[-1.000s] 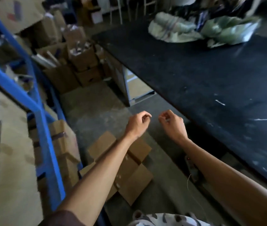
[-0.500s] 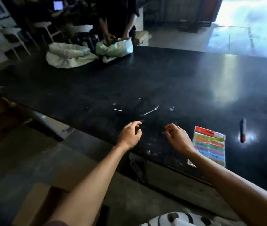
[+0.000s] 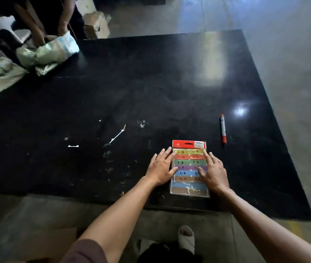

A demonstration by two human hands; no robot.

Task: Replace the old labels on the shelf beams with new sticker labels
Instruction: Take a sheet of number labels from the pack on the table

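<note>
A pack of coloured sticker labels [image 3: 188, 186] with a red header lies flat near the front edge of a black table [image 3: 150, 92]. Rows of yellow, orange, green, purple, blue and brown labels carry handwritten numbers. My left hand [image 3: 161, 167] rests with straight fingers on the pack's left edge. My right hand [image 3: 212, 170] lies with spread fingers on its right side, covering part of the labels. A red marker pen [image 3: 223, 129] lies on the table beyond the pack to the right. No shelf beam is in view.
Crumpled pale bags [image 3: 27, 59] sit at the table's far left, with another person's arms [image 3: 35, 25] over them. Small white scraps [image 3: 117, 133] dot the tabletop. A cardboard box [image 3: 94, 23] stands on the floor beyond. My sandalled foot [image 3: 186, 237] shows below the table edge.
The view has swung from the blue shelf and cartons to the black table. Both hands went from loosely curled in the air to flat on the label pack.
</note>
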